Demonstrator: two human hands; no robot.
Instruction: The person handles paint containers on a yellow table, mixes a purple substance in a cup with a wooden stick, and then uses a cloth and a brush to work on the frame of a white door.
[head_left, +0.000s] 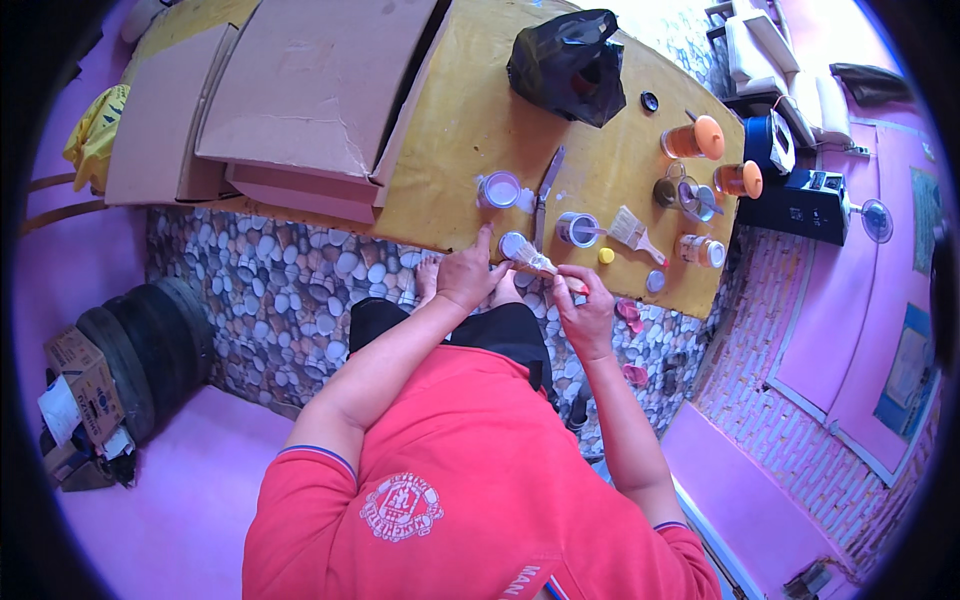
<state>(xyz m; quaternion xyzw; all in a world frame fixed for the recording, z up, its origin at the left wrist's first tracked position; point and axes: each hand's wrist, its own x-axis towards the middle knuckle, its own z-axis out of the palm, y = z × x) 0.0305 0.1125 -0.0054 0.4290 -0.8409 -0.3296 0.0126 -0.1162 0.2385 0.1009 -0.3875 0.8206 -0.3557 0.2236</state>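
In my right hand (pixel 585 308) is the handle of a paintbrush (pixel 535 260), its bristles coated white. They lie against the rim of a small jar (pixel 512 246) at the table's near edge. My left hand (pixel 466 276) curls beside this jar, index finger along its left side and thumb on the near side; the contact is partly hidden. Beyond it stands an open tub (pixel 499 189) of whitish paste. To the right is an open can (pixel 577 229) with a stick across it. A long, narrow metal tool (pixel 546 195) lies between them.
A second paintbrush (pixel 635 234), a yellow cap (pixel 606 256) and a capped jar (pixel 700 250) are to the right. Farther off stand orange-lidded containers (pixel 692 138) and a black plastic bag (pixel 568 68). Large cardboard (pixel 300 85) covers the table's left part.
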